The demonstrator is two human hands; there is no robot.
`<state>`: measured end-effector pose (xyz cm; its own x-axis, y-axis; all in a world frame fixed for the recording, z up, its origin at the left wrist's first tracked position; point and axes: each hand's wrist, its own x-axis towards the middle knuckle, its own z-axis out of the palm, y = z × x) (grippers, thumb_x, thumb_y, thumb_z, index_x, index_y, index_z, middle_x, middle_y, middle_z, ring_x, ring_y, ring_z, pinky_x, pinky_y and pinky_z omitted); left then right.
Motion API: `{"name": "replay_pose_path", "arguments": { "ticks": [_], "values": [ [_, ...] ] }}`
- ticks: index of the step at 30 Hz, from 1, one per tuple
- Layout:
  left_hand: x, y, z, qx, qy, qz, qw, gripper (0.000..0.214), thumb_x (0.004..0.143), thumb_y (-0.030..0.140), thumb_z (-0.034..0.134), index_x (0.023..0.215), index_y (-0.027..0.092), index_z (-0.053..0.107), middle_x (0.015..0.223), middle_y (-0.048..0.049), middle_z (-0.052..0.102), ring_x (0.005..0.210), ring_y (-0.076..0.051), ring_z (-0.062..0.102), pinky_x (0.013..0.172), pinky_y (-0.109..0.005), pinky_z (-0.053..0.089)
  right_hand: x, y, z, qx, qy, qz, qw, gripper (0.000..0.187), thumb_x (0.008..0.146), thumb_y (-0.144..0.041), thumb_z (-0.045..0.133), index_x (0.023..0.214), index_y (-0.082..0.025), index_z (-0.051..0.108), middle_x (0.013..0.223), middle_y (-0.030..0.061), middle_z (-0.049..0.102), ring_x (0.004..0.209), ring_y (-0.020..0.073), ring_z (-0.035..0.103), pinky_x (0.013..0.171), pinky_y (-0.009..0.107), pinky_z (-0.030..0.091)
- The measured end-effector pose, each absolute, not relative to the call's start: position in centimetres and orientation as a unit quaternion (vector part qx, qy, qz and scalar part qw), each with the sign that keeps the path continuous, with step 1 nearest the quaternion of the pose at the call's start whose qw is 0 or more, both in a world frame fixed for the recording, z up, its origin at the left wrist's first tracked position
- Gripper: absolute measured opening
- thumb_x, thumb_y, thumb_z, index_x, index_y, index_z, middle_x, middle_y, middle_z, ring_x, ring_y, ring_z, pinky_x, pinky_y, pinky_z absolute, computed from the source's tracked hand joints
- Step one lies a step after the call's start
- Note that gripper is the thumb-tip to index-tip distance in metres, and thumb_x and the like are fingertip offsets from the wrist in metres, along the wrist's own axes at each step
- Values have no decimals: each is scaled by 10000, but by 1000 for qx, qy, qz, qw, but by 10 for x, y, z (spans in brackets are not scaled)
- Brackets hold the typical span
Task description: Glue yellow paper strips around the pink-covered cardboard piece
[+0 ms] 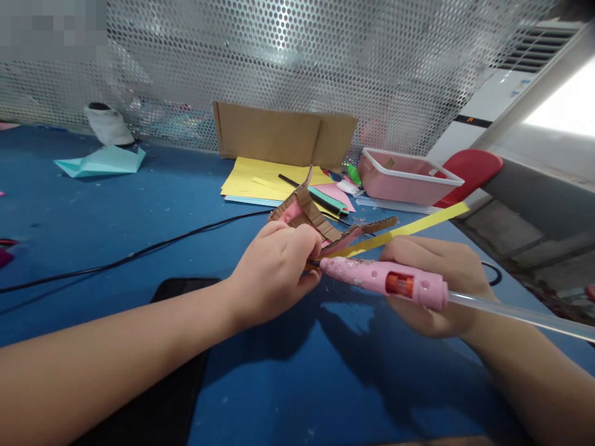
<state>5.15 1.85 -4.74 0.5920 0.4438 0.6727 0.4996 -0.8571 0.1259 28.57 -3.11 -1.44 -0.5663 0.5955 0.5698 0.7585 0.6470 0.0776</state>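
Note:
My left hand [275, 269] is closed around a small craft piece of corrugated cardboard and pink paper [310, 218], held above the blue table [139, 210]. My right hand [441, 282] grips a pink hot glue gun [385, 280] with a clear glue stick [520, 314] sticking out of its back. The gun's nozzle points left and meets the cardboard piece beside my left fingers. A long yellow paper strip [409, 229] runs from the piece out to the right, above my right hand.
A black cable [139, 253] crosses the table. A black phone-like slab [181, 291] lies under my left forearm. Behind are yellow paper sheets [260, 176], a brown cardboard sheet [279, 133], a pink tray [409, 176], a folded light blue paper [105, 160] and a perforated metal screen [279, 62].

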Motion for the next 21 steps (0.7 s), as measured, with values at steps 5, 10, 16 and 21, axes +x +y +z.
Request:
{"name": "replay_pose_path", "arguments": {
  "ticks": [5,10,16,21],
  "values": [
    [51,17,-47,-890,-268,-366,44,156,757,165,590,860,190,476,786,9,638,735,-181,590,768,-308,429,286,-34,-14,-385,-870,-161,264,136,772,-281,462,649,-228,484,532,-19,432,459,142,379,424,279,284],
    [52,18,-48,-887,-273,-370,42,169,741,150,595,824,198,455,770,16,612,701,-172,561,749,-300,430,286,-34,-15,-378,-869,-163,273,111,743,-269,483,641,-242,448,528,-25,406,459,145,355,424,280,277],
    [52,18,-48,-881,-279,-379,45,190,725,127,595,825,203,452,750,24,581,687,-165,515,703,-281,416,287,-32,-16,-364,-877,-169,264,41,761,-270,492,757,-231,503,589,-11,516,504,153,454,462,280,347],
    [53,17,-46,-880,-285,-378,32,186,722,115,584,814,204,450,756,23,579,691,-160,506,693,-279,404,289,-33,-15,-351,-885,-180,246,96,760,-279,514,843,-231,511,666,8,602,570,165,553,492,277,387]
  ]
}}
